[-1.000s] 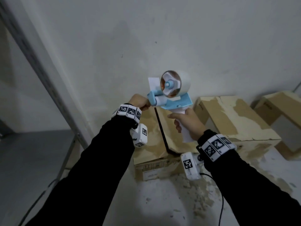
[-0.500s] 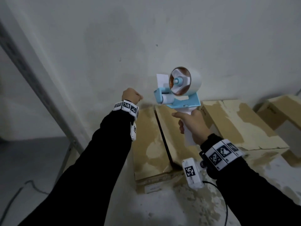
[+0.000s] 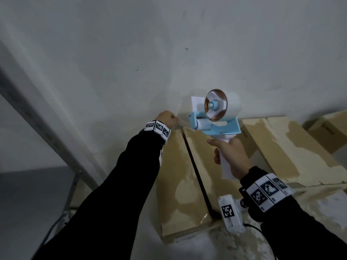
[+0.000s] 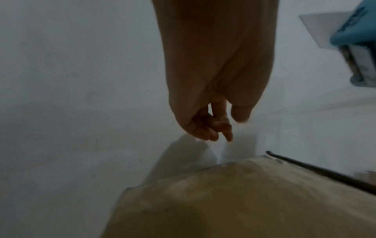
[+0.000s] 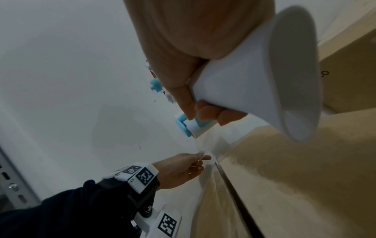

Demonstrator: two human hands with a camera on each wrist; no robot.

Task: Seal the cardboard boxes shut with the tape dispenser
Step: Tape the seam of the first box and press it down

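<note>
My right hand (image 3: 221, 152) grips the white handle of the blue and white tape dispenser (image 3: 216, 117), held up in the air with its clear roll on top. To its left, my left hand (image 3: 172, 120) pinches the end of a clear tape strip (image 3: 183, 123) stretched from the roller. In the right wrist view the tape strip (image 5: 200, 150) runs down to the left hand (image 5: 189, 167). Below both hands lies a cardboard box (image 3: 178, 177) against the wall, a dark gap between its two closed top flaps. The left wrist view shows the box's corner (image 4: 244, 201) beneath the left hand's fingers (image 4: 215, 128).
More cardboard boxes (image 3: 281, 147) stand to the right along the white wall, one at the far right (image 3: 330, 130). A grey metal shelf upright (image 3: 47, 132) slants on the left. The stained floor (image 3: 253, 246) lies in front of the boxes.
My left hand has come away from the dispenser's roller to the left, drawing out a short strip of clear tape. The dispenser has shifted right and slightly up.
</note>
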